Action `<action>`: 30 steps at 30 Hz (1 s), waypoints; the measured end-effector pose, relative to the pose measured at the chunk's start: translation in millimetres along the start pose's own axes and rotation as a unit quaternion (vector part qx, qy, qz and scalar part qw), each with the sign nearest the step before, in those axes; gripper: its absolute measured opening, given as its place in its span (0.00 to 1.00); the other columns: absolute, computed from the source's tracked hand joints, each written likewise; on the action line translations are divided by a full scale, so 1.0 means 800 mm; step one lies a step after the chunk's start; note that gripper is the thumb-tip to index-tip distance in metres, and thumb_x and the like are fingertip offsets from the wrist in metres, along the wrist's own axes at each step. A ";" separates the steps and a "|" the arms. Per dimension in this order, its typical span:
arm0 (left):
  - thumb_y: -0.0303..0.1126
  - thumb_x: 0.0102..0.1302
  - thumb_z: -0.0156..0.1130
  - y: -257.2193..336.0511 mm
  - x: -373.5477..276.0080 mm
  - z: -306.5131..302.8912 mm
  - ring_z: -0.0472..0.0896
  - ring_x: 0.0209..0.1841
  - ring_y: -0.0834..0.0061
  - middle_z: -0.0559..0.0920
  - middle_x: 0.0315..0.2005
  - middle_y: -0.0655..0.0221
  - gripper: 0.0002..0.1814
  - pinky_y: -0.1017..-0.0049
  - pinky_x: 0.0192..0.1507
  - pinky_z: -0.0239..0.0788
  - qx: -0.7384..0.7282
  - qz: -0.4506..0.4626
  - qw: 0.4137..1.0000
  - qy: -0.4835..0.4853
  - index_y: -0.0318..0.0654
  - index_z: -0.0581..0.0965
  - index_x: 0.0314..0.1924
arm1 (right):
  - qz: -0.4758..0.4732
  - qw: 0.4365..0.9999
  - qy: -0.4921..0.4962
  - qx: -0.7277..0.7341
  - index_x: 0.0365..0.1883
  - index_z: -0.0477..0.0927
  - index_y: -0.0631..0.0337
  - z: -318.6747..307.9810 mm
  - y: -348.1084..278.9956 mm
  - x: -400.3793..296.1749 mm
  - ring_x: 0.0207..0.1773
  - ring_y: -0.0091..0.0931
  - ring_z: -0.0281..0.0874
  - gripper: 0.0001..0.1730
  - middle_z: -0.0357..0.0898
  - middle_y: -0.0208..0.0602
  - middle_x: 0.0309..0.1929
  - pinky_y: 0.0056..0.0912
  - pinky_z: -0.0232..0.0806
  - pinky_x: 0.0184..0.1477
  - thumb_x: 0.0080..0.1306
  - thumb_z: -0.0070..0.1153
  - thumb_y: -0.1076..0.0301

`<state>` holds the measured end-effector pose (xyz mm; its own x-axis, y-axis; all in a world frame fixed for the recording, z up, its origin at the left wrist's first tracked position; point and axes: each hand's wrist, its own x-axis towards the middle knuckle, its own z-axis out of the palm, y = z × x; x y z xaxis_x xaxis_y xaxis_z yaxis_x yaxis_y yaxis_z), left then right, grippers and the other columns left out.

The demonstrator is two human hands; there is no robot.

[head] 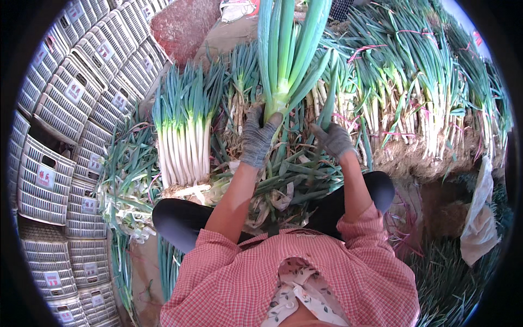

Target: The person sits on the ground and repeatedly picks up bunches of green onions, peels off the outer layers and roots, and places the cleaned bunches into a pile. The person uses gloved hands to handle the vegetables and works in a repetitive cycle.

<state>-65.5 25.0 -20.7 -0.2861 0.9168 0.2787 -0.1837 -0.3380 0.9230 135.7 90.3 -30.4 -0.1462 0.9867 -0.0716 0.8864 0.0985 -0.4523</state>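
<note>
My left hand (259, 139), in a grey knit glove, grips a large Welsh onion (282, 88) near the base of its leaves. Its broad green leaves point away from me past the top of the picture. My right hand (336, 141), gloved alike, is closed on a loose-hanging green leaf (329, 104) just to the right of that onion. Whether this leaf is still joined to the stalk, I cannot tell. Between my knees lies a heap of stripped leaves (294, 175). On the left stands a row of clean, white-stemmed Welsh onions (184, 143).
Stacked white plastic crates (47, 180) line the left side. Untrimmed Welsh onions with roots (425, 110), some tied with pink string, fill the back right. More leaf waste (130, 167) lies by the crates. A plastic sheet (480, 220) hangs at right.
</note>
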 end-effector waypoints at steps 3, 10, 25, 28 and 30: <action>0.36 0.55 0.66 0.003 -0.005 0.012 0.74 0.41 0.75 0.77 0.41 0.65 0.24 0.75 0.46 0.66 0.080 0.003 0.997 0.018 0.34 0.70 0.49 | -0.032 0.907 0.228 0.354 0.36 0.77 0.65 -0.054 -0.002 -0.045 0.25 0.22 0.71 0.22 0.75 0.33 0.22 0.27 0.66 0.29 0.63 0.53 0.51; 0.35 0.53 0.65 -0.031 -0.010 0.027 0.78 0.41 0.67 0.77 0.39 0.59 0.22 0.68 0.44 0.68 -0.005 -0.045 0.999 -0.001 0.34 0.72 0.46 | -0.104 0.848 0.134 0.503 0.46 0.71 0.69 -0.060 -0.069 -0.075 0.30 0.20 0.73 0.22 0.77 0.35 0.32 0.21 0.68 0.34 0.63 0.55 0.59; 0.29 0.58 0.57 -0.017 -0.028 0.045 0.75 0.33 0.65 0.76 0.32 0.62 0.07 0.68 0.38 0.66 0.331 0.111 0.935 0.064 0.35 0.71 0.35 | -0.053 0.609 0.001 0.792 0.46 0.72 0.62 -0.002 -0.009 0.025 0.41 0.24 0.73 0.19 0.74 0.31 0.39 0.28 0.69 0.43 0.59 0.58 0.65; 0.31 0.61 0.57 -0.027 -0.022 0.047 0.73 0.32 0.72 0.75 0.29 0.66 0.11 0.72 0.39 0.66 0.209 0.038 0.972 0.100 0.31 0.70 0.39 | -0.059 0.581 -0.011 0.812 0.47 0.71 0.62 0.002 -0.003 0.028 0.42 0.25 0.73 0.18 0.74 0.32 0.40 0.29 0.69 0.45 0.60 0.57 0.65; 0.33 0.61 0.58 -0.029 -0.013 0.051 0.72 0.33 0.76 0.75 0.29 0.68 0.14 0.74 0.40 0.66 0.145 -0.015 0.987 0.063 0.30 0.71 0.42 | -0.044 0.597 -0.016 0.801 0.48 0.71 0.62 -0.002 -0.006 0.018 0.43 0.26 0.73 0.19 0.74 0.33 0.41 0.29 0.69 0.46 0.60 0.57 0.65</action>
<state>-19.7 32.0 -34.4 -0.4020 0.8856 0.2328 0.0777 -0.2204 0.9723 130.2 103.9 -28.1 -0.1930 0.9812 0.0090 -0.6779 -0.1267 -0.7242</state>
